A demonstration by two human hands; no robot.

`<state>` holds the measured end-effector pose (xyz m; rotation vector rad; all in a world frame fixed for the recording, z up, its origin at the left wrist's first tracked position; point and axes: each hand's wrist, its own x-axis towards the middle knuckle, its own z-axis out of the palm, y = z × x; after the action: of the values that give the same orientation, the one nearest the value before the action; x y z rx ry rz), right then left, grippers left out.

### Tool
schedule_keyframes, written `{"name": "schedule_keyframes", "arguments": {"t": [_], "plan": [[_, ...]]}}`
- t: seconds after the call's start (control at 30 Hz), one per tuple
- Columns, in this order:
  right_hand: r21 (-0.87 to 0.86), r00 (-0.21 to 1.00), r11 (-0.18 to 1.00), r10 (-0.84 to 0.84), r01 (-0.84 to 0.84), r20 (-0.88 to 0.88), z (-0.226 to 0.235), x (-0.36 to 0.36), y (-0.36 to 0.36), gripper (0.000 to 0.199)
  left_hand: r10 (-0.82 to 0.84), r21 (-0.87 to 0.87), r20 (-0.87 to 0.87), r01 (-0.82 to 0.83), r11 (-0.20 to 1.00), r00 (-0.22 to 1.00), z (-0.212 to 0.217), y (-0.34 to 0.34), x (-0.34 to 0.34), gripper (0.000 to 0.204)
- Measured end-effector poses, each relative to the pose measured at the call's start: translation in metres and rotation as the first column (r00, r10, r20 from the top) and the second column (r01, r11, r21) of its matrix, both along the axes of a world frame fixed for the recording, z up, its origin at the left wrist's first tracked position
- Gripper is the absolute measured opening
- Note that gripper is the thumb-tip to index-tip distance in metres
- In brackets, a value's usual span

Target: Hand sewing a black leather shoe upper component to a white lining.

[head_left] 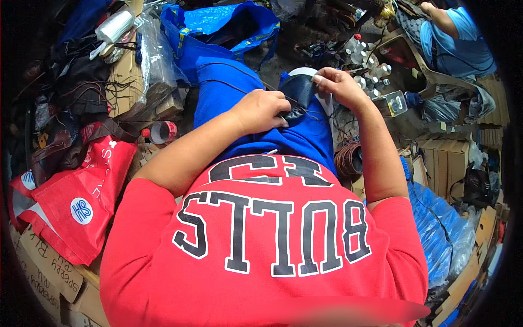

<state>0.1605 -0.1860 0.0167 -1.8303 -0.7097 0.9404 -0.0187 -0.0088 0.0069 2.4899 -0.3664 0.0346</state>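
Observation:
A black shoe with a white sole edge rests on my lap, over blue trousers. At its upper right edge my right hand pinches the rim between thumb and fingers. My left hand is closed at the shoe's lower left side, its knuckles upward; what its fingers hold is mostly hidden. A thin dark cord runs across my left thigh toward the shoe and passes close to the left hand's fingers.
A blue bag gapes open beyond my knees. Several plastic bottles stand ahead to the right. A red bag lies at my left, blue plastic sheeting at my right. Another person's blue-clothed body shows at far right.

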Motion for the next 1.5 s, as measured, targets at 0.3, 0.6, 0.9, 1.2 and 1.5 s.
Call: {"name": "schedule_keyframes", "arguments": {"t": [0.3, 0.6, 0.9, 1.2, 1.5], "plan": [[-0.035, 0.857, 0.999, -0.016, 0.04, 0.515, 0.025, -0.048, -0.001, 0.029, 0.174, -0.358, 0.015, -0.157, 0.92, 0.985, 0.004, 0.028, 0.035, 0.031], [-0.271, 0.859, 0.949, 0.27, -0.161, 0.436, 0.03, -0.068, -0.011, 0.023, 0.031, -0.302, -0.274, -0.117, 0.946, 0.961, -0.007, 0.004, 0.082, 0.043], [-0.021, 0.952, 0.998, 0.061, -0.057, 0.301, 0.056, -0.084, -0.046, 0.025, 0.061, -0.373, -0.262, -0.159, 0.914, 0.963, -0.015, 0.008, 0.088, 0.041], [-0.106, 0.834, 0.994, 0.076, -0.021, 0.547, 0.046, -0.078, -0.036, 0.014, -0.284, -0.476, -0.457, 0.037, 0.879, 0.843, 0.01, 0.031, 0.087, 0.035], [-0.188, 0.782, 0.982, 0.137, -0.026, 0.608, 0.043, -0.072, -0.026, 0.018, -0.307, -0.441, -0.537, 0.049, 0.896, 0.785, 0.014, 0.033, 0.082, 0.04]]}}
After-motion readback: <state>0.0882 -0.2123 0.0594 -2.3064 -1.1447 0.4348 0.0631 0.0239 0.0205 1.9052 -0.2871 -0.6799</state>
